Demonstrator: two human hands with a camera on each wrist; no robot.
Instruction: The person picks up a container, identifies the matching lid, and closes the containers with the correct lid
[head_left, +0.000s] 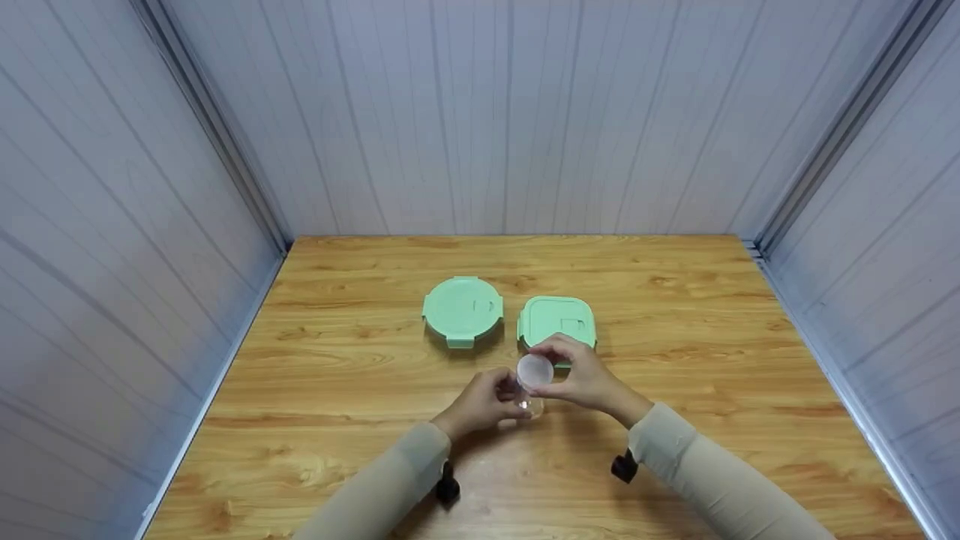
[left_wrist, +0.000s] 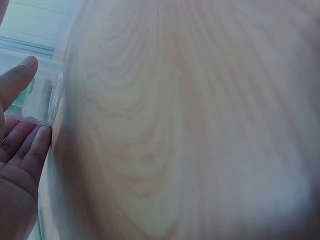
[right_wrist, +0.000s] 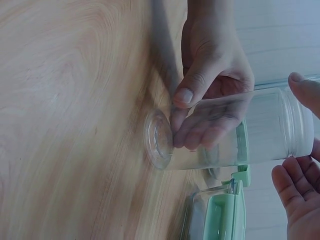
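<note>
A clear, empty-looking plastic jar [right_wrist: 190, 159] stands upright, its base at or just above the wooden tabletop. Around its lower body my left hand [head_left: 486, 403] curls, thumb on one side and fingers on the other. The whitish round lid [head_left: 535, 371] sits on the mouth of the jar, and my right hand [head_left: 583, 375] grips its rim between thumb and fingers. In the left wrist view the left hand [left_wrist: 20, 160] and part of the jar [left_wrist: 40, 97] show at the left edge. Only part of the right hand [right_wrist: 305, 185] appears in the right wrist view.
Behind the hands are a round container with a green clip lid [head_left: 461, 307] and a squarish one with a green lid [head_left: 555, 315]; the right hand partly covers the squarish one. White panel walls [head_left: 480, 120] enclose the wooden table [head_left: 337, 300] at the back and sides.
</note>
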